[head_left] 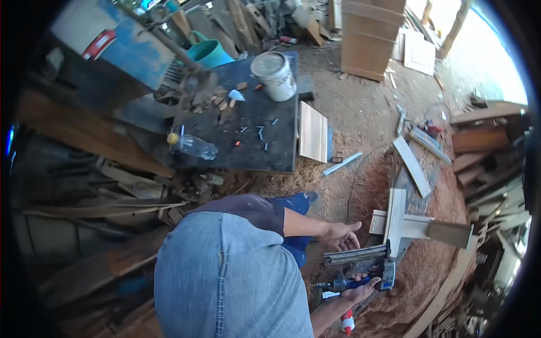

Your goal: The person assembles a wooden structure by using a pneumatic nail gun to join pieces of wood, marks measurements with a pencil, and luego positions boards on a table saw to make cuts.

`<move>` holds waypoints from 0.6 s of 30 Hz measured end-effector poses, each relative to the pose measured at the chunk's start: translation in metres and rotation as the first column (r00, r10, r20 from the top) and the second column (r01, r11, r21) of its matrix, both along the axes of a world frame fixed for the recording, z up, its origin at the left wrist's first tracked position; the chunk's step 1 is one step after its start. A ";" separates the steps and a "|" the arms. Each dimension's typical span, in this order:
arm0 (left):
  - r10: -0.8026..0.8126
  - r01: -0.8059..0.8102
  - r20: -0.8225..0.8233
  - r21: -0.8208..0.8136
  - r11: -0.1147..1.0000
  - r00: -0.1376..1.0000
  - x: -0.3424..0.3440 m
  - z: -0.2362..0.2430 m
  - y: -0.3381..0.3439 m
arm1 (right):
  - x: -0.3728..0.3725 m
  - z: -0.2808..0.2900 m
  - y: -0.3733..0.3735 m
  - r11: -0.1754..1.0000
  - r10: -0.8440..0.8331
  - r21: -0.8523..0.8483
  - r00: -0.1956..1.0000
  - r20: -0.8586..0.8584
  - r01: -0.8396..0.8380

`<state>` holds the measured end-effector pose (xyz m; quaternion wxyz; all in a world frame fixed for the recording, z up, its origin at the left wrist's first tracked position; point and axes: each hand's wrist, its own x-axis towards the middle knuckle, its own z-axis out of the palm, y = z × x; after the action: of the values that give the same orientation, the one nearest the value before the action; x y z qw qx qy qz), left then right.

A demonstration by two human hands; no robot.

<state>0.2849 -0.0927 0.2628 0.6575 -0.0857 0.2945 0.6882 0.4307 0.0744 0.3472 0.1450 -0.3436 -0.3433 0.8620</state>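
A brown earth floor (pixel 369 121) strewn with sawdust and shavings runs through a cluttered workshop, with bright daylight at the upper right of the frame. A dark, flat-topped worktop (pixel 270 153) stands at upper centre-left; on it are a whitish, stained plastic bucket (pixel 275 79), a clear plastic bottle (pixel 193 146) with a yellow cap lying on its side, and small wood offcuts. A teal plastic tub (pixel 210 52) sits behind its far edge, and a pale wooden board (pixel 313 133) leans at its right side. Heaped timber fills the left and right margins.

The grey-and-blue metal nail gun (pixel 387 274) is right of the lower centre of the frame. Its long dark magazine (pixel 355 255) lies nearly level across the picture, tilting slightly up toward the right, with the handle roughly parallel below; the nose end points toward the top of the frame. The right hand (pixel 362 290) has its grip wrapped around the handle. The left hand (pixel 340 235), above the magazine, has a released grip, fingers loosely spread. Just beyond the nose, a long pale wooden strip (pixel 396 217) crosses a shorter pale wooden piece (pixel 417 226).
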 end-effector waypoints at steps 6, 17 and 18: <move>0.328 -0.299 -0.278 0.141 0.944 0.903 0.039 0.103 -0.036 | -0.029 0.052 -0.019 0.946 0.240 0.160 0.939 0.245 -0.284; 0.688 -0.738 -0.286 -0.381 0.557 0.667 0.096 0.052 -0.176 | -0.034 0.106 -0.179 -0.797 0.549 0.568 0.146 0.823 -0.205; 0.731 -0.759 -0.252 -0.384 0.526 0.634 0.110 0.052 -0.190 | -0.029 0.093 -0.195 -0.831 0.526 0.547 0.177 0.832 -0.100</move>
<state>0.3945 -0.2827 0.3144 0.2514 -0.3344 0.4016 0.8147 0.4022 -0.1209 0.4398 -0.2022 0.3601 -0.9043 0.1081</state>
